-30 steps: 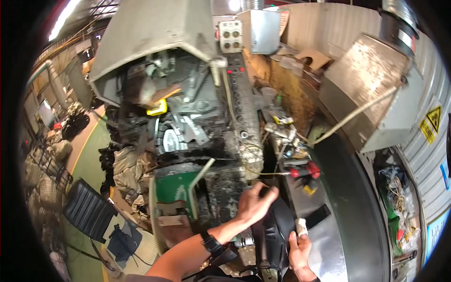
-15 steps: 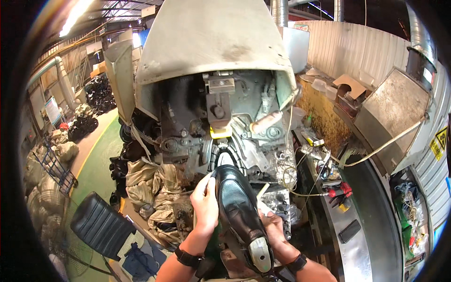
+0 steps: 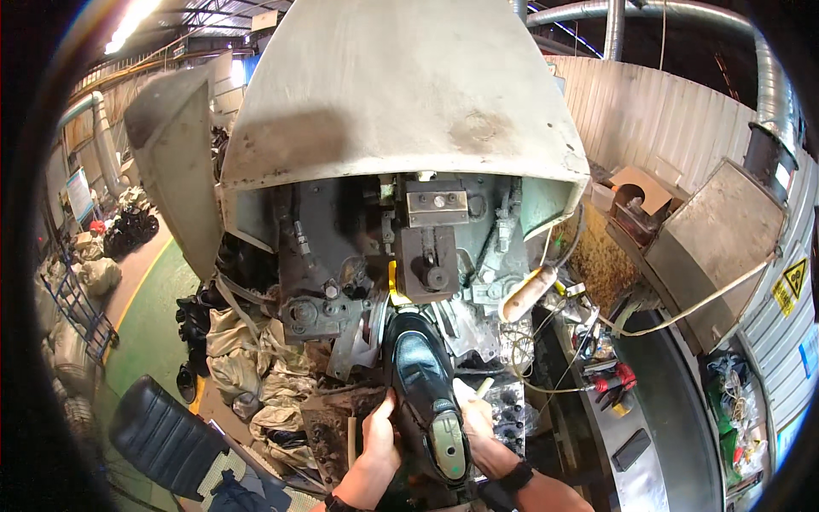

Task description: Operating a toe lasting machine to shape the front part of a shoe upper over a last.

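In the head view, before the grey-hooded machine (image 3: 401, 128), a black shoe (image 3: 422, 392) is gripped at both sides, left hand (image 3: 381, 437) and right hand (image 3: 474, 418) clasped round it, toe driven up toward the machine's dark block (image 3: 426, 260), presumably so it can be worked there. Compared with half a second earlier, the shoe is set closer in beneath the block.

Bright ceiling strip light (image 3: 136, 19) glares far above-left of the fingers (image 3: 386, 418); deep shadow just above them; fisheye bends edges, black corners.
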Demonstrator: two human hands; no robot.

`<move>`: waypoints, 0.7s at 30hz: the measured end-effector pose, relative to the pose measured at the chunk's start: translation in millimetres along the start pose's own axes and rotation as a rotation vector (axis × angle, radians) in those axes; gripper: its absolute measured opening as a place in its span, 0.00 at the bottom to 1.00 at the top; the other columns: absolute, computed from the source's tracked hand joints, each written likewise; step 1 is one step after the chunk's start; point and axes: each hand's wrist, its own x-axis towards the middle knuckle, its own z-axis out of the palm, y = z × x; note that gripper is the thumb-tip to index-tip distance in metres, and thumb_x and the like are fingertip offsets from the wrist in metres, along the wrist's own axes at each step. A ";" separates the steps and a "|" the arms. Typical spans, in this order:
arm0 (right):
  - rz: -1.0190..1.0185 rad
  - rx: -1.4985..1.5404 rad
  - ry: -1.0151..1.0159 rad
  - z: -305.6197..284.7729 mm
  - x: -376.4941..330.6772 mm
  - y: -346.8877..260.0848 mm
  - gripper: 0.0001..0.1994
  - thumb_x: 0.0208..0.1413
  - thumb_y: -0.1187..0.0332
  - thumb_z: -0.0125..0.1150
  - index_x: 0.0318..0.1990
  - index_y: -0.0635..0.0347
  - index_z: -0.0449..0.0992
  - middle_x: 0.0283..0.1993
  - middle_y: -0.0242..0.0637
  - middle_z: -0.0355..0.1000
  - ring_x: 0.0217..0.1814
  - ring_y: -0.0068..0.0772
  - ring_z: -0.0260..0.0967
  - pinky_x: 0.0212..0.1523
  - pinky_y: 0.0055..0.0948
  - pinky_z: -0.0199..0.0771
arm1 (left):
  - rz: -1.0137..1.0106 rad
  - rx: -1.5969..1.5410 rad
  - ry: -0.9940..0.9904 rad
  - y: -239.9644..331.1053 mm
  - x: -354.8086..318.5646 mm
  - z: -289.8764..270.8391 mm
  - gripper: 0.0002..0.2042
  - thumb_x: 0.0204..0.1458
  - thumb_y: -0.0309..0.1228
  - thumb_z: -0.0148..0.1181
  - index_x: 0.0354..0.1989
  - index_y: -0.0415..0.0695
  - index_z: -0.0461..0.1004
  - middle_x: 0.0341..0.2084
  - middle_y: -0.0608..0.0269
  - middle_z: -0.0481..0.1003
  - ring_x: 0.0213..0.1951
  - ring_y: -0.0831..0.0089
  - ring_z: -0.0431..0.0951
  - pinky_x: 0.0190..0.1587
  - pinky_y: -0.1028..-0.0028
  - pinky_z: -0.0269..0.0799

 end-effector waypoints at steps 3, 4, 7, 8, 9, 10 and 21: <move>0.008 0.016 0.008 -2.2 12.7 4.1 0.08 0.66 0.67 0.59 0.41 0.62 0.78 0.35 0.31 0.77 0.36 0.23 0.74 0.37 0.28 0.78 | 0.006 -0.042 -0.001 -0.6 18.0 -5.4 0.20 0.65 0.43 0.54 0.55 0.38 0.75 0.52 0.53 0.77 0.51 0.59 0.77 0.57 0.61 0.71; 0.014 0.024 0.013 -3.5 15.8 4.9 0.08 0.66 0.67 0.59 0.41 0.62 0.78 0.35 0.31 0.76 0.36 0.24 0.74 0.37 0.28 0.78 | 0.012 -0.050 0.013 -1.4 22.4 -8.6 0.20 0.65 0.43 0.54 0.55 0.38 0.75 0.53 0.53 0.77 0.51 0.59 0.77 0.57 0.61 0.71; 0.012 0.017 0.047 -1.4 23.2 3.0 0.08 0.66 0.67 0.59 0.41 0.62 0.78 0.34 0.31 0.76 0.35 0.24 0.74 0.36 0.28 0.79 | -0.028 -0.093 0.004 -3.6 35.4 -16.1 0.20 0.65 0.41 0.54 0.55 0.37 0.75 0.53 0.52 0.77 0.52 0.59 0.77 0.57 0.61 0.71; 0.014 0.026 0.136 5.2 19.0 -0.4 0.07 0.66 0.68 0.59 0.41 0.62 0.77 0.34 0.31 0.76 0.33 0.24 0.74 0.33 0.27 0.78 | -0.030 -0.094 0.005 -3.1 34.9 -14.3 0.20 0.65 0.41 0.54 0.55 0.37 0.75 0.53 0.52 0.77 0.52 0.59 0.77 0.57 0.61 0.71; 0.015 0.026 0.137 6.6 20.9 1.5 0.07 0.66 0.68 0.59 0.41 0.62 0.77 0.34 0.31 0.76 0.33 0.24 0.74 0.33 0.27 0.78 | -0.045 -0.125 0.014 -2.4 32.1 -11.8 0.19 0.65 0.40 0.53 0.55 0.37 0.75 0.52 0.53 0.78 0.51 0.59 0.77 0.57 0.61 0.71; 0.022 0.096 0.128 7.1 21.6 3.3 0.07 0.65 0.69 0.59 0.41 0.63 0.77 0.34 0.31 0.76 0.32 0.24 0.74 0.33 0.28 0.79 | -0.067 -0.154 0.022 -2.4 29.6 -8.3 0.19 0.66 0.39 0.53 0.55 0.37 0.75 0.51 0.53 0.78 0.51 0.58 0.78 0.57 0.61 0.71; -0.054 0.112 -0.014 -35.8 63.5 42.2 0.10 0.63 0.72 0.61 0.50 0.65 0.76 0.40 0.35 0.79 0.35 0.27 0.78 0.35 0.27 0.81 | 0.165 -0.054 0.169 -38.0 67.4 -30.2 0.13 0.66 0.36 0.52 0.39 0.39 0.77 0.35 0.60 0.80 0.33 0.68 0.80 0.38 0.68 0.77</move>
